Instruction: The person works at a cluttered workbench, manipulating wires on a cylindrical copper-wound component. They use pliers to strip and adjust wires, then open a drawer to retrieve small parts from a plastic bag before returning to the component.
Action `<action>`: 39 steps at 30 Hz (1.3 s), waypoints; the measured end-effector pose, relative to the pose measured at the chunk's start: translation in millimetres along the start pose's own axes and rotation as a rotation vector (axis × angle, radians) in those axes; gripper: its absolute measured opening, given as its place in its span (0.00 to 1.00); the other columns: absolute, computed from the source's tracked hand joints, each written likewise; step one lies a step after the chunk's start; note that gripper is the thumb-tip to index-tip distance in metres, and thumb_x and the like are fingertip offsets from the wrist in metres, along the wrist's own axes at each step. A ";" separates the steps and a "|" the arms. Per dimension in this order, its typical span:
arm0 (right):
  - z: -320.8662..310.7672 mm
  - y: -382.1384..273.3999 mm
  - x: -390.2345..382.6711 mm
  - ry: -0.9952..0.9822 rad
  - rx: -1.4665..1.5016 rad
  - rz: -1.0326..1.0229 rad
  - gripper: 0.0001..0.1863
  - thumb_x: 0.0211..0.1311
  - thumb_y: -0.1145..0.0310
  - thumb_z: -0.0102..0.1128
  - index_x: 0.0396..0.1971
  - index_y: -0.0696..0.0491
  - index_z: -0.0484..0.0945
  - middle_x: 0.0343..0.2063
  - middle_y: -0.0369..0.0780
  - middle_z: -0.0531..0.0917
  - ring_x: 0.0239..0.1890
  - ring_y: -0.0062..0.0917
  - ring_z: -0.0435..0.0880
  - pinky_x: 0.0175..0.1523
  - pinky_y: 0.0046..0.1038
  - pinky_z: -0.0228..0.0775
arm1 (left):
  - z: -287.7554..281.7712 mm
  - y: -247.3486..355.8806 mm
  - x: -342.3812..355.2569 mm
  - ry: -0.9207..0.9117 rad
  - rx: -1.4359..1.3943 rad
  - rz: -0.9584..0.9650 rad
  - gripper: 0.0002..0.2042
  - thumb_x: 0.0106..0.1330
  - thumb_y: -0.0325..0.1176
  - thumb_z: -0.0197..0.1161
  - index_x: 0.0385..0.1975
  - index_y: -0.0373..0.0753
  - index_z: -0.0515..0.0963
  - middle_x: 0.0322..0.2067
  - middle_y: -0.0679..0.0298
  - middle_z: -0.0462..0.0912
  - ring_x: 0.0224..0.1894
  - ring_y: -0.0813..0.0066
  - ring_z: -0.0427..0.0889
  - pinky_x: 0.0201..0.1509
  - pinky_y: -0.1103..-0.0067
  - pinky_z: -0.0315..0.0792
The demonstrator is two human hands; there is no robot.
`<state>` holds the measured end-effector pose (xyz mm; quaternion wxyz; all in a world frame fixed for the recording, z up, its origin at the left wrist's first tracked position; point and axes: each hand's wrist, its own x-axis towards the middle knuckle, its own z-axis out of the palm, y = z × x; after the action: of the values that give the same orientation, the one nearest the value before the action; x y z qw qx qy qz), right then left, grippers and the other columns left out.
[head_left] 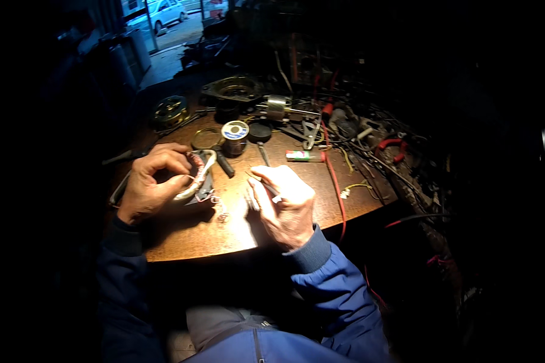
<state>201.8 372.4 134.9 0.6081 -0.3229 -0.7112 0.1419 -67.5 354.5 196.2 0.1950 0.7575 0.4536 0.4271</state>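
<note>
A motor stator (205, 187) with a dark core, coppery windings and a pale wrapped rim sits on the lit left part of the table. My left hand (154, 181) is at its left side, thumb and fingers pinching the winding edge. Loose thin copper wires (221, 209) curl out from the stator toward the table's front. Right of them, over the table, my right hand (286, 202) is closed round a slim dark tool (272, 192), mostly hidden by the fingers; its exact kind does not show.
A solder spool (235, 138), a round dark tin (260, 133) and a green-and-white cylinder (305, 156) stand or lie beyond my hands. Farther back are a rotor (277, 107) and a metal motor housing (236, 89). Tangled cables and red-handled pliers (393, 147) crowd the right; a red wire (335, 193) crosses the front edge.
</note>
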 end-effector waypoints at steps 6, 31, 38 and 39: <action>-5.7 28.5 -4.9 -0.255 -0.479 -0.098 0.18 0.60 0.78 0.65 0.52 0.56 0.82 0.37 0.46 0.82 0.39 0.40 0.85 0.42 0.38 0.80 | 8.1 0.0 6.8 -0.020 -0.046 -0.012 0.05 0.54 0.20 0.69 0.29 0.37 0.84 0.35 0.64 0.87 0.61 0.58 0.79 0.70 0.61 0.68; -112.0 136.5 -183.0 0.860 0.067 1.275 0.21 0.76 0.66 0.46 0.59 0.66 0.69 0.56 0.51 0.77 0.56 0.30 0.75 0.60 0.32 0.72 | 6.7 -8.0 2.5 -0.013 -0.072 0.020 0.03 0.58 0.21 0.67 0.30 0.37 0.83 0.34 0.64 0.85 0.54 0.65 0.81 0.75 0.59 0.63; -111.8 224.8 -236.3 0.776 0.651 0.920 0.23 0.83 0.60 0.43 0.62 0.60 0.77 0.57 0.43 0.85 0.54 0.32 0.86 0.62 0.32 0.81 | 6.8 -3.6 4.2 -0.023 -0.070 0.005 0.02 0.58 0.22 0.68 0.29 0.37 0.82 0.34 0.64 0.84 0.55 0.64 0.80 0.75 0.59 0.63; -116.4 243.1 -251.0 0.738 0.708 0.903 0.22 0.83 0.60 0.43 0.62 0.60 0.77 0.57 0.43 0.85 0.56 0.32 0.85 0.64 0.33 0.79 | 6.7 -4.7 5.9 -0.037 -0.074 0.022 0.02 0.58 0.22 0.68 0.29 0.37 0.82 0.34 0.64 0.85 0.55 0.64 0.80 0.75 0.59 0.63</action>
<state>395.8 374.2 -178.1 0.7609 -0.3968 -0.1634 0.4867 -63.1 362.6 192.0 0.2264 0.7625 0.4256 0.4316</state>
